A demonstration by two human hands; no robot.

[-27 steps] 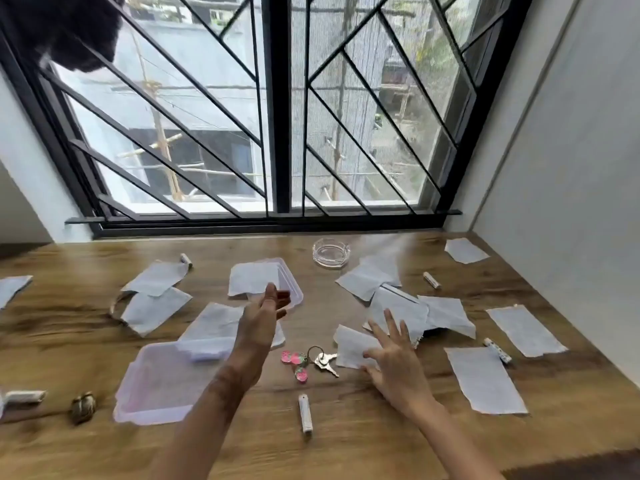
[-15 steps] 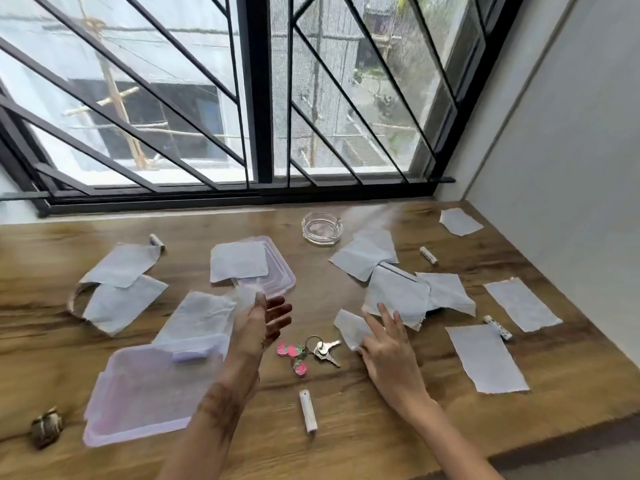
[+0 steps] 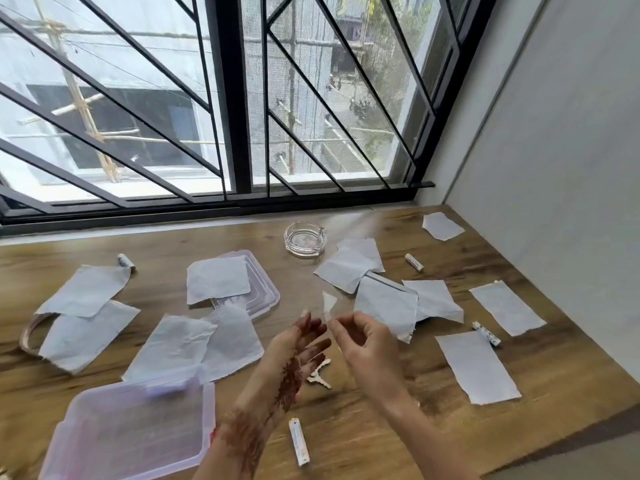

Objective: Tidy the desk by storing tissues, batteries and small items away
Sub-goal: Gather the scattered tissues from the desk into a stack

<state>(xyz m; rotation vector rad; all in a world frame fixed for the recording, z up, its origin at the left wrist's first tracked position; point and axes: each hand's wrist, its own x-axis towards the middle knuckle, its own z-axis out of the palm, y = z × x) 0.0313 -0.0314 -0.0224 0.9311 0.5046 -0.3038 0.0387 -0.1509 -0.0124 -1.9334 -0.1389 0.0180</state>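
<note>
Above the keys (image 3: 320,374), right hand (image 3: 367,344) fingers pinch a tissue scrap (image 3: 329,304); left hand (image 3: 301,344) fingers spread open.

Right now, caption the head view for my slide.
Right hand lifts a tissue beside the left hand.

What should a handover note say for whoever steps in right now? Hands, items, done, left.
Right hand: raised over the desk, pinching a small tissue piece.
Left hand: open, palm up beside it, holding nothing.
Open plastic container at near left looks empty; its lid lies further back under a tissue.
Batteries loose: near edge, right, back right, back left.
Keys lie under the hands.
Glass ashtray is by the window.
Done: nothing stored yet.
Left: all tissues, batteries, keys.
</note>
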